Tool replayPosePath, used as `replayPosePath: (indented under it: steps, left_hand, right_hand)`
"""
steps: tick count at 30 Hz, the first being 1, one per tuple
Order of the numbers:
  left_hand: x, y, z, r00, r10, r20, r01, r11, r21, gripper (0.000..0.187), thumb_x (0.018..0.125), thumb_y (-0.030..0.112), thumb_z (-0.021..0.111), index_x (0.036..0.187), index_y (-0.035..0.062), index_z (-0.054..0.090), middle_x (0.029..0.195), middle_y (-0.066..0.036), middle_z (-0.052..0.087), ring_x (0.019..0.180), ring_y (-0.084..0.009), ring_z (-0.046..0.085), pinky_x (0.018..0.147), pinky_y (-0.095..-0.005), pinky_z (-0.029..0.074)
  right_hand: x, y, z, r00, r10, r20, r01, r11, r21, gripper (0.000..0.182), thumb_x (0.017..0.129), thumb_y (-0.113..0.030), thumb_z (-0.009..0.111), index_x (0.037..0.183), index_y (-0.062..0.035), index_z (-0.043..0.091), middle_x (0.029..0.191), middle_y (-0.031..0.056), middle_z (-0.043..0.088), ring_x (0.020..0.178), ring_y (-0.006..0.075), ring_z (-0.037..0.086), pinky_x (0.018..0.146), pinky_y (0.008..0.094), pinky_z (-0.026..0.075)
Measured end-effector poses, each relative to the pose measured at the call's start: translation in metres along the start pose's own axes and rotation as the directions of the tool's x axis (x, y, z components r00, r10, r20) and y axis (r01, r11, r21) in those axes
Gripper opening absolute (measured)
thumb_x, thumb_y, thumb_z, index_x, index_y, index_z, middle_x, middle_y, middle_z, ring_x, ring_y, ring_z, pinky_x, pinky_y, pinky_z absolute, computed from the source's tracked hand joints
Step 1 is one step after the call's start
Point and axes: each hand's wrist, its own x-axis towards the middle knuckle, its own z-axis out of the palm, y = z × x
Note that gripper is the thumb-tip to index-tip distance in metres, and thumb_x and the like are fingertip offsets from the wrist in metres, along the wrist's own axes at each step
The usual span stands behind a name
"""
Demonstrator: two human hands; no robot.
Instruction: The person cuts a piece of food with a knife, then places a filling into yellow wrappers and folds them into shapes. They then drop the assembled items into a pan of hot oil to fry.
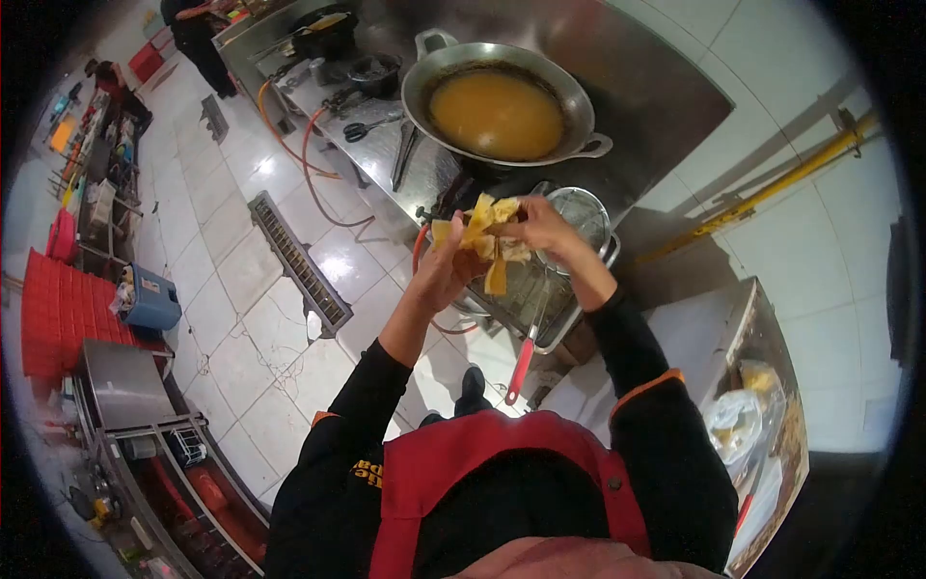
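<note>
Yellow, folded strip-like food pieces [489,214], perhaps dough sheets, are held up in front of my chest between both hands. My left hand [446,275] is closed around them from below and the left. From the right, my right hand [548,232] pinches the same pieces; its fingertips are partly hidden by them. Below the hands lies a wire strainer [579,210] with a red handle [522,365], over a metal tray [552,343]. Beyond them a large two-handled wok [413,104] contains amber liquid [497,116].
Tongs [404,154] and black-handled scissors [359,130] lie left of the wok. A dark pan [374,75] sits farther back. An orange hose [307,159] hangs beside the stove. A floor drain grate [294,261] is at left. Another person [198,43] stands at the far left.
</note>
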Motion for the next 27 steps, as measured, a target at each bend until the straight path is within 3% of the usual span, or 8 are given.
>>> replayPosePath:
  steps: [3, 5, 7, 10, 15, 20, 24, 27]
  left_hand:
    - [0.012, 0.008, -0.021, 0.998, -0.020, 0.054, 0.019, 1.000, 0.007, 0.052, 0.089, 0.048, 0.038, 0.126, 0.0124, 0.036, 0.113, -0.010, 0.053, 0.099, -0.0222, 0.054, 0.080, -0.0343, 0.044]
    - [0.001, 0.012, -0.027, 0.994, 0.036, -0.104, -0.029, 0.997, 0.069, 0.058, 0.088, 0.051, 0.038, 0.134, 0.0181, 0.026, 0.115, -0.013, 0.052, 0.102, -0.0273, 0.051, 0.082, -0.0375, 0.042]
    - [-0.008, 0.011, -0.050, 0.983, 0.011, -0.184, 0.006, 0.996, 0.092, 0.065, 0.086, 0.052, 0.043, 0.138, 0.0219, 0.018, 0.112, -0.015, 0.054, 0.102, -0.0289, 0.051, 0.081, -0.0380, 0.042]
    - [-0.038, 0.004, -0.081, 0.975, 0.039, -0.221, -0.009, 0.991, 0.134, 0.070, 0.084, 0.050, 0.047, 0.138, 0.0183, 0.015, 0.111, -0.016, 0.054, 0.100, -0.0273, 0.051, 0.079, -0.0374, 0.042]
    - [-0.086, -0.005, -0.112, 0.825, 0.031, -0.565, 0.065, 0.987, 0.150, 0.071, 0.082, 0.048, 0.049, 0.135, 0.0105, 0.021, 0.101, -0.013, 0.059, 0.094, -0.0251, 0.052, 0.077, -0.0378, 0.041]
    - [-0.113, -0.016, -0.129, 0.749, 0.031, -0.661, 0.076, 0.988, 0.132, 0.068, 0.082, 0.048, 0.050, 0.134, 0.0118, 0.024, 0.098, -0.013, 0.059, 0.092, -0.0242, 0.052, 0.076, -0.0373, 0.041]
    - [-0.109, -0.021, -0.131, 0.734, 0.003, -0.679, 0.085, 0.992, 0.096, 0.064, 0.083, 0.046, 0.050, 0.132, 0.0125, 0.027, 0.097, -0.014, 0.059, 0.090, -0.0244, 0.053, 0.075, -0.0369, 0.042]
    - [-0.098, -0.026, -0.129, 0.760, -0.036, -0.649, 0.103, 0.993, 0.065, 0.064, 0.083, 0.046, 0.051, 0.132, 0.0123, 0.028, 0.097, -0.014, 0.059, 0.089, -0.0243, 0.054, 0.074, -0.0370, 0.042]
  right_hand:
    - [0.037, -0.015, -0.030, 0.989, -0.106, -0.101, 0.095, 0.989, -0.111, 0.026, 0.070, -0.013, 0.070, 0.092, -0.0026, 0.064, 0.084, 0.0037, 0.065, 0.074, 0.0102, 0.058, 0.068, 0.0257, 0.046]
    - [0.079, -0.003, -0.068, 0.939, -0.263, -0.223, 0.161, 0.907, -0.390, 0.031, 0.069, -0.021, 0.071, 0.092, -0.0014, 0.063, 0.084, 0.0090, 0.065, 0.074, 0.0182, 0.062, 0.069, 0.0294, 0.047]
    - [0.103, -0.015, -0.097, 0.910, -0.286, -0.299, -0.008, 0.709, -0.705, 0.041, 0.066, -0.030, 0.071, 0.093, -0.0016, 0.063, 0.084, 0.0160, 0.064, 0.078, 0.0279, 0.062, 0.071, 0.0334, 0.048]
    - [0.155, 0.018, -0.132, 0.886, -0.244, -0.393, -0.204, 0.557, -0.805, 0.043, 0.063, -0.033, 0.072, 0.092, -0.0029, 0.064, 0.085, 0.0200, 0.062, 0.081, 0.0338, 0.060, 0.072, 0.0368, 0.048]
    - [0.214, 0.059, -0.156, 0.919, -0.128, -0.374, -0.282, 0.451, -0.847, 0.043, 0.062, -0.032, 0.072, 0.091, -0.0017, 0.064, 0.091, 0.0189, 0.062, 0.086, 0.0326, 0.059, 0.076, 0.0394, 0.047]
    - [0.240, 0.064, -0.157, 0.964, -0.169, -0.207, -0.188, 0.123, -0.974, 0.034, 0.066, -0.023, 0.068, 0.095, -0.0069, 0.064, 0.090, 0.0145, 0.063, 0.093, 0.0287, 0.057, 0.086, 0.0401, 0.040]
    - [0.219, 0.010, -0.141, 0.910, -0.165, -0.381, -0.348, 0.198, -0.916, 0.032, 0.074, -0.020, 0.062, 0.104, -0.0102, 0.060, 0.101, 0.0126, 0.059, 0.104, 0.0326, 0.047, 0.088, 0.0554, 0.034]
    - [0.197, -0.006, -0.146, 0.749, -0.463, -0.473, -0.381, 0.283, -0.880, 0.031, 0.074, -0.019, 0.062, 0.105, -0.0146, 0.061, 0.099, 0.0105, 0.060, 0.103, 0.0312, 0.045, 0.087, 0.0577, 0.034]
